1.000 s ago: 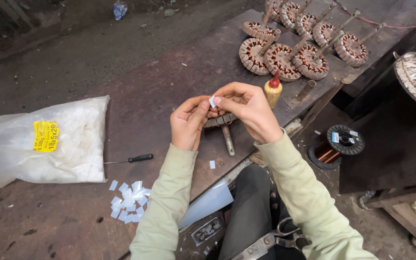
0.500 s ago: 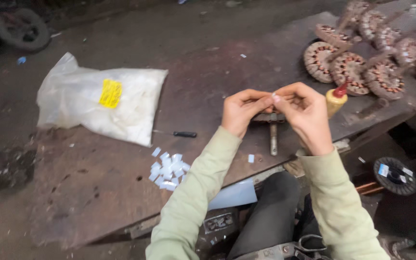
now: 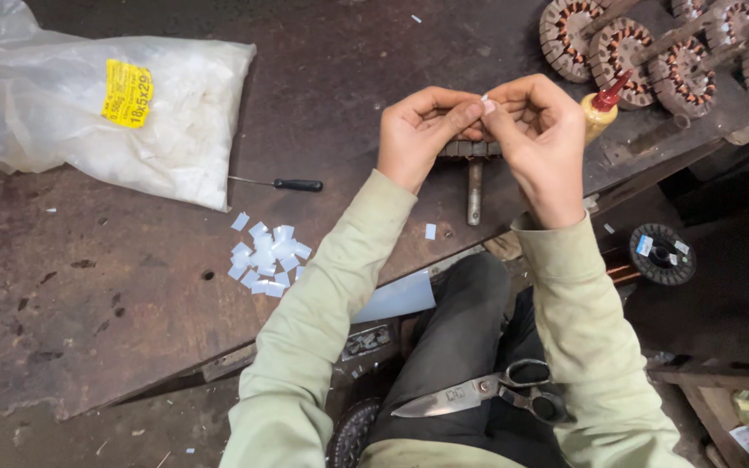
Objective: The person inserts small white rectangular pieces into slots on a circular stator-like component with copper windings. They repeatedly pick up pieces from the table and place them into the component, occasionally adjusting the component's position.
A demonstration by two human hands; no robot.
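Both hands meet just above the middle of the frame, fingertips pinched together in a narrow grip on a tiny white slip, most of it hidden between thumbs and forefingers. The left hand curls in from the left, the right hand from the right. Beneath them a dark metal part with a stem lies on the rusty desk, its top covered by the knuckles. A yellow glue bottle with a red tip stands just right of the right hand. Copper-wound round coils fill the upper right, some cut off by the edge. Small white paper pieces lie scattered left of centre, near a thin black-handled screwdriver and a crinkled plastic bag. Scissors rest on the lap.
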